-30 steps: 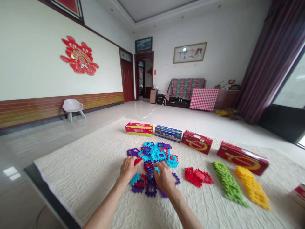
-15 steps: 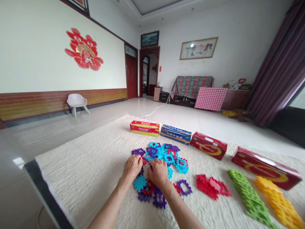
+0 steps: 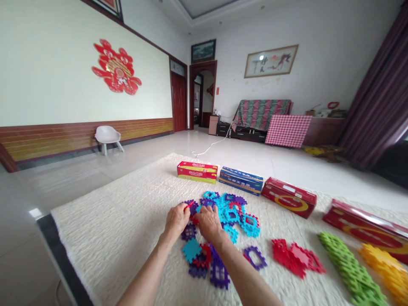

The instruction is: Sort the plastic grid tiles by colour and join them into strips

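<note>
My left hand is closed, thumb and fingers pinching a thin red plastic interlocking piece seen edge-on. Just to its right, my right hand rests on the pile with curled fingers. Whatever lies under those fingertips is mostly hidden, though some red shows beside them. Around both hands spreads a loose heap of notched pieces: light blue pieces, purple window-frame pieces and a few red ones. A solid light blue square lies nearer me, below the left hand.
Red pieces, a green row and yellow pieces lie to the right. Behind stand a red-yellow box, a blue box and two dark red boxes. A cream quilted cover lies beneath everything.
The view has shifted slightly, so the boxes and sorted rows sit farther right. The red piece in my left hand now shows more clearly. My right hand has moved slightly up and left.
</note>
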The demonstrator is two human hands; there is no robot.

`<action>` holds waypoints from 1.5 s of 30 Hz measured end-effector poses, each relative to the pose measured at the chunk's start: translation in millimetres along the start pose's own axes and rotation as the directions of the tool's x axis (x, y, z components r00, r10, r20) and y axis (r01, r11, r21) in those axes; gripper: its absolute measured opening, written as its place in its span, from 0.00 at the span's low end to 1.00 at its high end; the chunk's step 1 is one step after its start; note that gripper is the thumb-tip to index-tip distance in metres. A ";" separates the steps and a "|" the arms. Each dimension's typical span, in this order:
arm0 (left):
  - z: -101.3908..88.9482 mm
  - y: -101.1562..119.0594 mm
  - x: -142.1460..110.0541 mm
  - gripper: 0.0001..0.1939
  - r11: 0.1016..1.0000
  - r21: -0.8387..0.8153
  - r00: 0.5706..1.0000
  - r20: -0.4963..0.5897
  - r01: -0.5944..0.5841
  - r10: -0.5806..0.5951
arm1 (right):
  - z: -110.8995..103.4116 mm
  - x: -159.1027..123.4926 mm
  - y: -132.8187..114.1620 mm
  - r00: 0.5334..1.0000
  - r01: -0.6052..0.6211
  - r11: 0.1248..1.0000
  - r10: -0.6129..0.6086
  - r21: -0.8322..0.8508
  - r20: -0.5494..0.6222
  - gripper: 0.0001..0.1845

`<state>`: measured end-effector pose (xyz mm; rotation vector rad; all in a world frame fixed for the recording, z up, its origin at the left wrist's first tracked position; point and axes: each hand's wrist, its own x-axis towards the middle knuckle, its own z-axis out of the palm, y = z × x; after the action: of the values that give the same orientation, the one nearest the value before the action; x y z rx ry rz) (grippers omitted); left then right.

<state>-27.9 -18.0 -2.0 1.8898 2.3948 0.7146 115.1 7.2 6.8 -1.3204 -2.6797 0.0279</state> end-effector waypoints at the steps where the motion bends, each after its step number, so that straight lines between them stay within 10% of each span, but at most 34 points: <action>1: 0.4 -0.9 1.0 0.13 1.000 -0.015 1.000 -0.001 0.008 -0.008 | 0.1 1.5 0.1 1.000 0.005 1.000 -0.005 -0.007 0.010 0.12; 22: -2.8 28.9 -11.5 0.15 0.949 -0.294 0.993 0.001 0.112 -0.117 | -8.9 -67.6 15.7 0.956 0.093 0.970 -0.024 0.226 -0.293 0.13; 29: 22.6 97.1 -32.7 0.14 0.902 -0.430 0.994 0.075 -0.035 0.074 | -15.1 -139.6 85.9 0.879 0.111 0.912 0.095 0.395 -0.467 0.15; 38: 75.1 232.5 -79.0 0.16 0.816 -0.493 0.894 0.152 -0.301 0.421 | -31.9 -196.9 180.7 0.838 -0.388 0.902 0.431 0.190 -0.335 0.14; 45: 51.3 216.1 -77.4 0.14 0.867 -0.354 0.906 0.107 -0.350 0.410 | -33.6 -202.6 166.5 0.836 -0.281 0.935 0.349 0.215 -0.423 0.18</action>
<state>206.4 -35.5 7.6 2.1852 1.6816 0.8522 372.5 -52.7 -0.2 -1.4905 -2.0128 -0.0439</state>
